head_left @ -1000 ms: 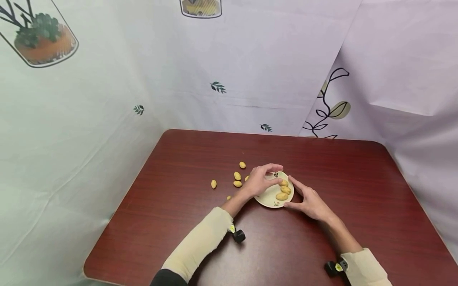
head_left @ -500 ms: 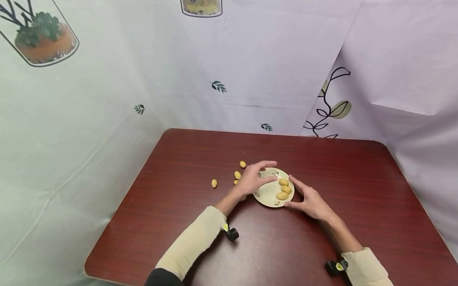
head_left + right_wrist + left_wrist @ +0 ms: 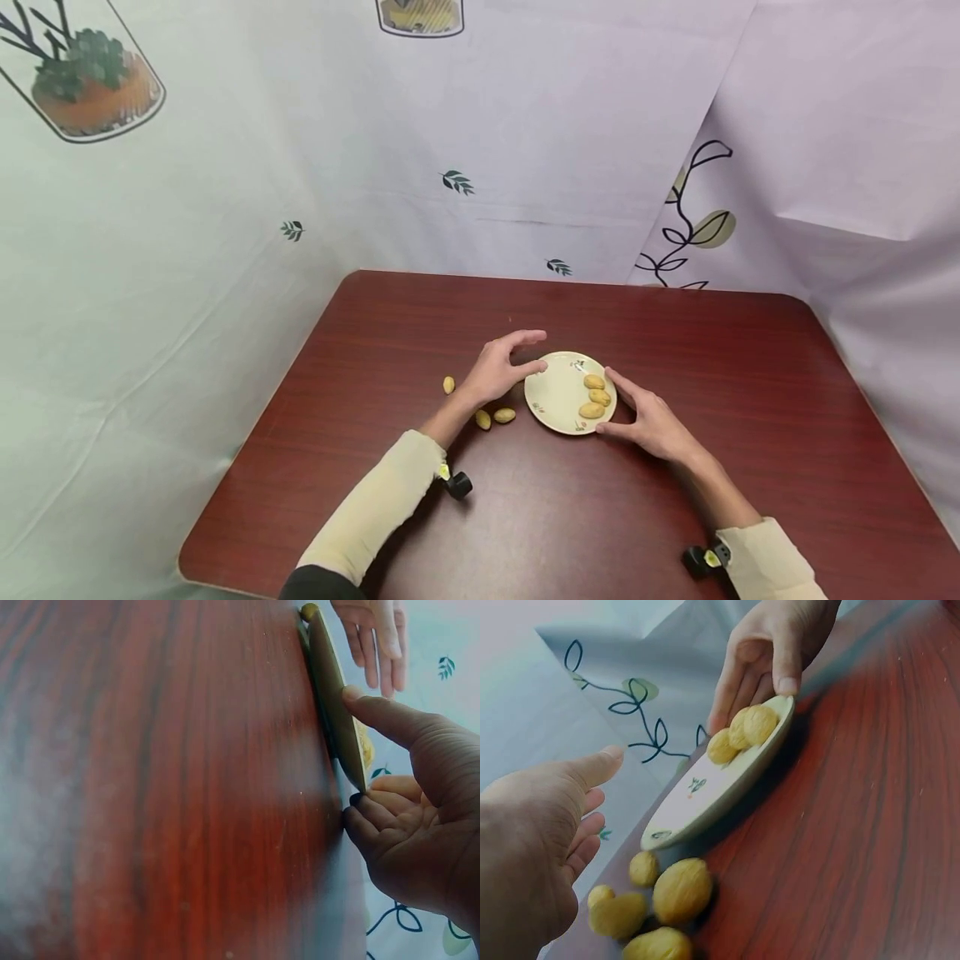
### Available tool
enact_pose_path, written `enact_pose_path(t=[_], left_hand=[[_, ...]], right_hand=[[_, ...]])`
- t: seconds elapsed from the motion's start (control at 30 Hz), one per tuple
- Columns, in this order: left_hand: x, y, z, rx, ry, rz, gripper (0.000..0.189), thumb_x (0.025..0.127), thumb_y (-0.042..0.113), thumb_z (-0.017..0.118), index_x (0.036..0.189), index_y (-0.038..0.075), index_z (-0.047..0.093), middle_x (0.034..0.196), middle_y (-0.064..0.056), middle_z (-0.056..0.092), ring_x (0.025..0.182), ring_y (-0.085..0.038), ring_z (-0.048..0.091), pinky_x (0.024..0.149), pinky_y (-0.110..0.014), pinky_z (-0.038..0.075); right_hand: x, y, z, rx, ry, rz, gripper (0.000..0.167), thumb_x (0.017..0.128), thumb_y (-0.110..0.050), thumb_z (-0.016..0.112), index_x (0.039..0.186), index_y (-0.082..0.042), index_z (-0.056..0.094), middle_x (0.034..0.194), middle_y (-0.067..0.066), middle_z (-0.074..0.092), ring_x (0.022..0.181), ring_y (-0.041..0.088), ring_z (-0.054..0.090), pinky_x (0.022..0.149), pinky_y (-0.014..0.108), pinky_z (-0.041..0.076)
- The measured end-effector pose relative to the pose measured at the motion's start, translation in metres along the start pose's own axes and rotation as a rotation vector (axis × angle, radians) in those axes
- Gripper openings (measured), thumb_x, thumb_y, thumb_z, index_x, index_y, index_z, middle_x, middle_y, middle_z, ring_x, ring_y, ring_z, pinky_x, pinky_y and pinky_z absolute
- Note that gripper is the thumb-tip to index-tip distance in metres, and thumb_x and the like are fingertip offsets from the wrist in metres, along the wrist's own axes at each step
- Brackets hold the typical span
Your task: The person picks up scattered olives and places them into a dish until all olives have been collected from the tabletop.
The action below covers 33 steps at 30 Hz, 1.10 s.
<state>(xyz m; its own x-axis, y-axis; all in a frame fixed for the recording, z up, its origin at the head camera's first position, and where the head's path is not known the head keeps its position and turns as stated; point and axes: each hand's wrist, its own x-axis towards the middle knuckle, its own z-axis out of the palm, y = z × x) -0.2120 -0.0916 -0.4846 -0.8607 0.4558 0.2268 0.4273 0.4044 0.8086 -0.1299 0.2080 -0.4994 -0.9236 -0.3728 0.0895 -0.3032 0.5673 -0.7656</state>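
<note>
Left hand (image 3: 493,368) shifted leftward; right hand (image 3: 651,423) grips leaf-printed plate (image 3: 557,393).

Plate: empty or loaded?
Partly loaded: three yellow nut-like pieces sit on the plate beside the right hand; the side toward the left hand is bare.

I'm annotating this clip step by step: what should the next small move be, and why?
Probably bring the left grip to a loose yellow piece near the plate and pinch it. That grip looks open and holds nothing, while the right grip holds the plate's rim; three pieces lie at one side, leaving bare room.
</note>
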Motion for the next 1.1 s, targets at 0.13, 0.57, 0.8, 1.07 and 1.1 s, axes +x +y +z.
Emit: enact_pose_path(t=[0.13,0.57,0.8,1.07,1.1], left_hand=[[-0.004,-0.006,-0.011,-0.018,0.016,-0.005,0.051,0.101,0.022,0.078,0.147,0.009,0.063,0.144,-0.009,0.066,0.128,-0.033,0.063,0.104,-0.048,0.053],[-0.021,-0.027,-0.043,-0.011,0.045,-0.018,0.043,0.105,0.014,0.070,0.146,0.006,0.063,0.144,-0.009,0.066,0.132,-0.029,0.064,0.108,-0.046,0.052],[-0.027,-0.040,-0.052,-0.009,-0.028,-0.030,0.046,0.105,0.014,0.070,0.150,0.008,0.060,0.147,-0.008,0.064,0.136,-0.024,0.061,0.111,-0.044,0.050],[-0.030,-0.048,-0.061,-0.028,-0.086,-0.037,0.048,0.105,0.013,0.071,0.151,0.008,0.059,0.148,-0.006,0.064,0.137,-0.023,0.059,0.113,-0.047,0.048],[-0.030,-0.048,-0.062,-0.028,-0.090,-0.036,0.048,0.104,0.013,0.071,0.151,0.008,0.059,0.147,-0.006,0.064,0.137,-0.023,0.059,0.113,-0.047,0.048]], right_hand=[[0.000,0.000,0.001,-0.009,0.004,-0.010,0.098,0.085,-0.020,0.093,0.161,0.006,0.036,0.164,0.027,0.038,0.152,0.043,0.037,0.105,-0.001,0.017],[0.000,0.000,0.001,-0.005,0.005,-0.010,0.099,0.085,-0.022,0.093,0.161,0.006,0.036,0.164,0.028,0.038,0.152,0.043,0.036,0.105,-0.001,0.017],[0.000,0.000,0.000,0.001,0.007,-0.015,0.100,0.085,-0.021,0.093,0.161,0.007,0.036,0.164,0.028,0.038,0.151,0.044,0.037,0.105,-0.002,0.018],[-0.001,-0.001,0.001,0.006,0.009,-0.016,0.100,0.085,-0.020,0.093,0.161,0.008,0.035,0.164,0.029,0.037,0.151,0.044,0.037,0.105,-0.001,0.019],[-0.001,-0.001,0.001,0.008,0.009,-0.016,0.100,0.085,-0.020,0.093,0.161,0.008,0.035,0.165,0.029,0.036,0.151,0.044,0.036,0.105,-0.001,0.019]])
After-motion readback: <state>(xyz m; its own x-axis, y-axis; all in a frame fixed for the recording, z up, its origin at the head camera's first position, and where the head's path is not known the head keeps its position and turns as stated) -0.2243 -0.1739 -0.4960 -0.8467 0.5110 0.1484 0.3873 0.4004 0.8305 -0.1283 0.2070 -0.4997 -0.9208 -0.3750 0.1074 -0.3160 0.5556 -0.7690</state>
